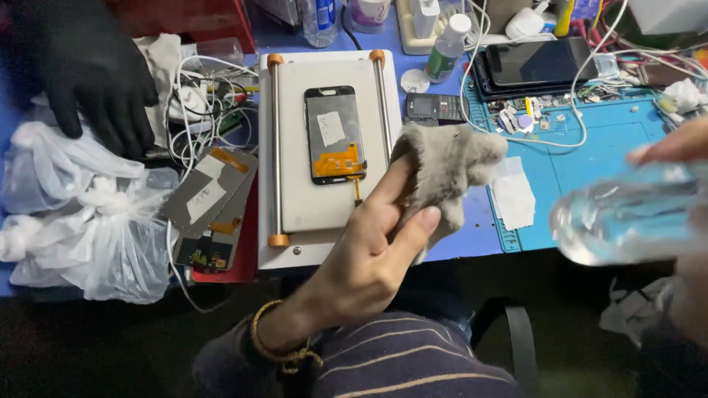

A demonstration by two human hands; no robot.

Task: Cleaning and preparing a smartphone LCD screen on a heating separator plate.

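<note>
Just right of the white plate on the desk, the left hand pinches a grey cloth. Further right, near, the blurred right hand grips a clear bottle, lying sideways, base toward the cloth.

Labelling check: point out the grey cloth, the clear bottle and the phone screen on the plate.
grey cloth (448, 163): head view, middle of the bunched fabric.
clear bottle (627, 217): head view, blurred body.
phone screen (335, 135): head view, centre of its back.

Phone screen on plate | bags left | cloth at plate's right edge | bottle far right | mat behind bottle
</note>
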